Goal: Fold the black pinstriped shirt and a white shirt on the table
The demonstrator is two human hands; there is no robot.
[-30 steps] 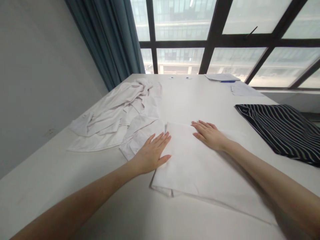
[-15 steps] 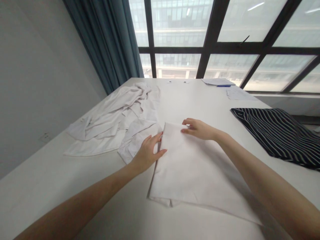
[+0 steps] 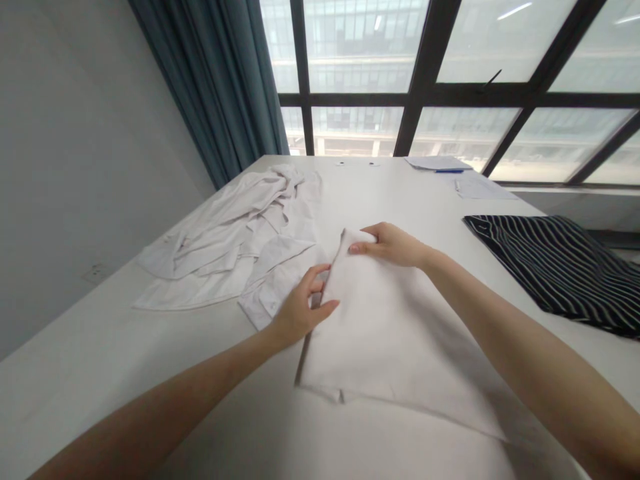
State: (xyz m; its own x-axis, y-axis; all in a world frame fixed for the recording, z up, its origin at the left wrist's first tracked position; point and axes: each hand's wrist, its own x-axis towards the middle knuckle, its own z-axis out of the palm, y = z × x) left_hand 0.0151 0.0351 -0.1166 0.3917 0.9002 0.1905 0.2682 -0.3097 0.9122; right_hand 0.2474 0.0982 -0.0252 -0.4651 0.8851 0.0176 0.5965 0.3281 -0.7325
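Note:
A folded white cloth [image 3: 385,333] lies on the table in front of me, its far left corner raised off the surface. My right hand [image 3: 393,245] grips its far edge, the thumb on top and the fingers behind the fold. At the left folded edge is my left hand [image 3: 305,303], its thumb over the cloth and its fingers curled against the side. Just left of that hand, a crumpled white garment [image 3: 220,233] spreads out, partly hidden behind the fingers.
The white table [image 3: 240,413] reaches to the window. On the right lies a black-and-white striped cloth [image 3: 565,267]. Papers [image 3: 435,162] and a blue pen [image 3: 449,171] rest at the far right. A blue curtain [image 3: 215,80] hangs behind on the left.
My right hand has moved slightly left and up, lifting the cloth's far left corner. The left hand stays at the left edge, its fingers a little more curled.

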